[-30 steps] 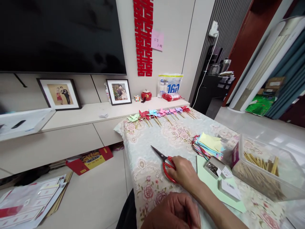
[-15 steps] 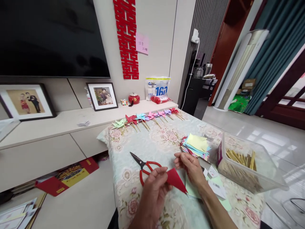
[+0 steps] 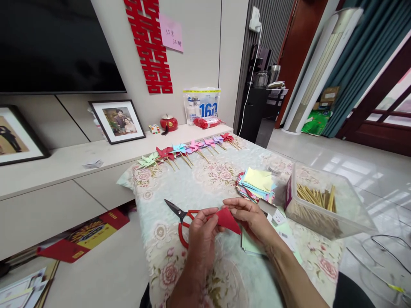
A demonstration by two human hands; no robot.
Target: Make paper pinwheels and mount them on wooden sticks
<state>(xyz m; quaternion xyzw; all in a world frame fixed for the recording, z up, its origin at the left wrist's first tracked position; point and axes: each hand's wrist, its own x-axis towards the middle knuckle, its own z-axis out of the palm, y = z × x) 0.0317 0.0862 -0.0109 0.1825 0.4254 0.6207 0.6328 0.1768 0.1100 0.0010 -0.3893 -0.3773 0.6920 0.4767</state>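
A red paper (image 3: 229, 221), folded into a triangle, is held up over the table in front of me. My left hand (image 3: 205, 229) pinches its left side between thumb and fingers. At the paper's upper right edge, my right hand (image 3: 250, 216) has its thumb and fingertips closed on it; part of that grip is hidden. Scissors with red handles (image 3: 180, 214) lie on the cloth just left of my left hand, their handles partly covered by it. Beneath my right hand and wrist are light green paper sheets (image 3: 252, 246).
Paper pinwheels on sticks (image 3: 165, 152) line the table's far edge. Beyond my right hand sits a stack of coloured paper squares (image 3: 258, 179). A clear plastic box (image 3: 349, 229) of thin sticks stands at the right. A cabinet (image 3: 67, 171) with picture frames adjoins the table.
My right hand has come to the red paper and closed on its upper edge; before, it was apart from it. The camera view has shifted slightly right and down.
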